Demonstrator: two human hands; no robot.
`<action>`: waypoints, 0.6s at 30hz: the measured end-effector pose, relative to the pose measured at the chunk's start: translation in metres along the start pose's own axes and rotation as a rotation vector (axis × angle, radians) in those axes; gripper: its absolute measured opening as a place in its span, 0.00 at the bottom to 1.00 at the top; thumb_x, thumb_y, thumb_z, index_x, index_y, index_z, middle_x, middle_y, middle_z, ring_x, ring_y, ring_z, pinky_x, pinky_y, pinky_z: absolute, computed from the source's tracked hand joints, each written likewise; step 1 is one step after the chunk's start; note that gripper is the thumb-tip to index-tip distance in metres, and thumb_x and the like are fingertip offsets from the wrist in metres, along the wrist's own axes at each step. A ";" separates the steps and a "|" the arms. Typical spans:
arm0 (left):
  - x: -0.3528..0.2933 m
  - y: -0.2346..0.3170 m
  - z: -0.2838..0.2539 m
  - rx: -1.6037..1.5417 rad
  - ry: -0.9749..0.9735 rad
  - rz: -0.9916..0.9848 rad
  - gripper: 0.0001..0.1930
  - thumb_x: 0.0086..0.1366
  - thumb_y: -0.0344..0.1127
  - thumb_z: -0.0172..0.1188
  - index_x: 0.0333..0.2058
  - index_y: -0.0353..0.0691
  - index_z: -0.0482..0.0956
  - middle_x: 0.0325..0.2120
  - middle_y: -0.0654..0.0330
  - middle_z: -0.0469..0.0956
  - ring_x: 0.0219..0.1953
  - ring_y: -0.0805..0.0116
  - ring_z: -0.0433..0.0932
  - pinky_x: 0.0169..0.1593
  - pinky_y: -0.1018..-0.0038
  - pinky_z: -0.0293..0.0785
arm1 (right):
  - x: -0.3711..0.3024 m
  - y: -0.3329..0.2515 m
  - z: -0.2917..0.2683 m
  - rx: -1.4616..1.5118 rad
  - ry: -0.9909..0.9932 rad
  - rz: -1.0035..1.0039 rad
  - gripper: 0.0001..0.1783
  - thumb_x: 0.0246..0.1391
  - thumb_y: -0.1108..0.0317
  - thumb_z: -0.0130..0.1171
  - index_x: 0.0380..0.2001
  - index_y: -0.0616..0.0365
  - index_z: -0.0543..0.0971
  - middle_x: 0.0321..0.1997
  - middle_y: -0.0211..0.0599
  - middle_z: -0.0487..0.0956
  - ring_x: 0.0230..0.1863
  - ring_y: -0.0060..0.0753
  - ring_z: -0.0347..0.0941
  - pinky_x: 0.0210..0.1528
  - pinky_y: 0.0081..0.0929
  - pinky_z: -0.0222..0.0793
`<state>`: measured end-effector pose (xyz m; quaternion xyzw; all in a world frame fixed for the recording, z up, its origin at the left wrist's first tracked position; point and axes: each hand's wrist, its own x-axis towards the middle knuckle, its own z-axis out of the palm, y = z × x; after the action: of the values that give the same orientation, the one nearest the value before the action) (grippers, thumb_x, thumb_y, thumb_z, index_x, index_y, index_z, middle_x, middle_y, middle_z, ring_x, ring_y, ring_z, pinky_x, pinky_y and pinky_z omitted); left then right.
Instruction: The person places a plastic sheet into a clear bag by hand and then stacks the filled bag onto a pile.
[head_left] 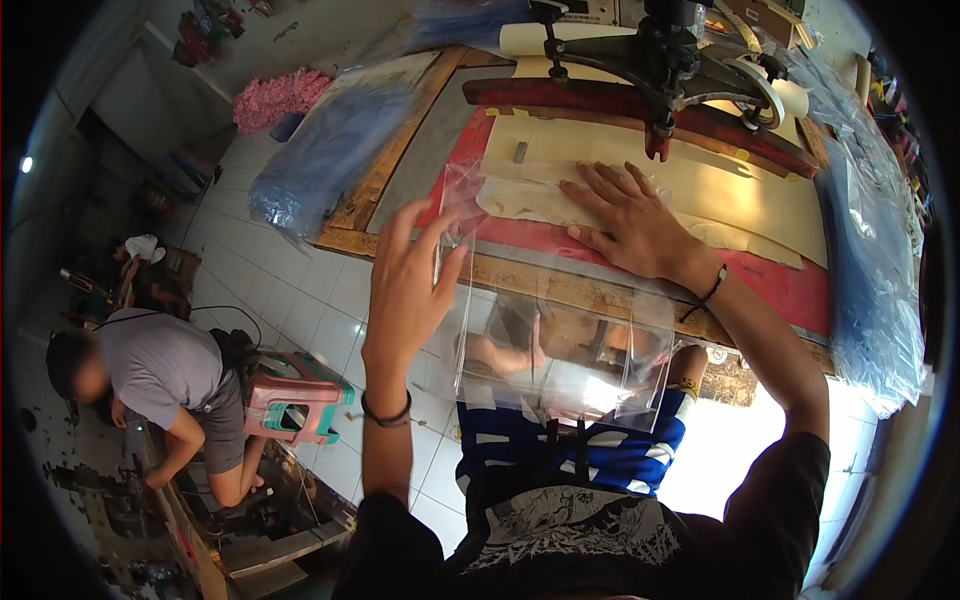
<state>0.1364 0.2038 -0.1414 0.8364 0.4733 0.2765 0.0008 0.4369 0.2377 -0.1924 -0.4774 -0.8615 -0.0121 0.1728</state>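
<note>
A clear plastic sheet (560,320) lies partly on the table and hangs over its front edge toward my lap. My left hand (412,275) is at the sheet's left edge, its fingers apart and slightly curved. Whether the fingertips touch the plastic I cannot tell. My right hand (635,225) lies with fingers spread over the far part of the sheet, on the cream board (700,170). Beneath that board is a red sheet (770,285). A small grey metal piece (521,152) sits on the board, left of my right hand.
A dark press frame with a long red bar (600,105) spans the table's far side. Stacked bluish plastic sheets lie at the left (330,150) and right (870,230). A co-worker (170,365) bends over beside a pink and green stool (295,395) at the left.
</note>
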 end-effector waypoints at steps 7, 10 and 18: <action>0.062 -0.049 0.081 0.224 -0.141 0.122 0.31 0.71 0.54 0.45 0.67 0.43 0.61 0.68 0.47 0.56 0.70 0.52 0.56 0.72 0.56 0.46 | 0.002 -0.006 -0.004 -0.065 -0.025 0.031 0.36 0.65 0.38 0.41 0.68 0.47 0.63 0.74 0.50 0.56 0.75 0.53 0.47 0.75 0.56 0.35; 0.059 -0.057 0.089 0.063 -0.196 0.012 0.33 0.73 0.55 0.41 0.70 0.44 0.55 0.70 0.49 0.54 0.71 0.53 0.53 0.73 0.56 0.43 | -0.003 -0.008 -0.005 -0.078 -0.046 0.092 0.37 0.64 0.37 0.41 0.68 0.46 0.63 0.74 0.53 0.54 0.76 0.56 0.46 0.74 0.56 0.37; 0.059 -0.052 0.088 0.128 -0.191 -0.051 0.33 0.73 0.53 0.42 0.70 0.41 0.53 0.70 0.50 0.54 0.72 0.52 0.52 0.72 0.57 0.45 | -0.006 -0.004 -0.013 -0.101 -0.061 0.131 0.38 0.64 0.36 0.41 0.68 0.47 0.62 0.74 0.59 0.52 0.75 0.61 0.45 0.74 0.54 0.41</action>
<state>0.1596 0.3024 -0.2028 0.8449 0.5090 0.1645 -0.0004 0.4401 0.2281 -0.1816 -0.5407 -0.8317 -0.0296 0.1228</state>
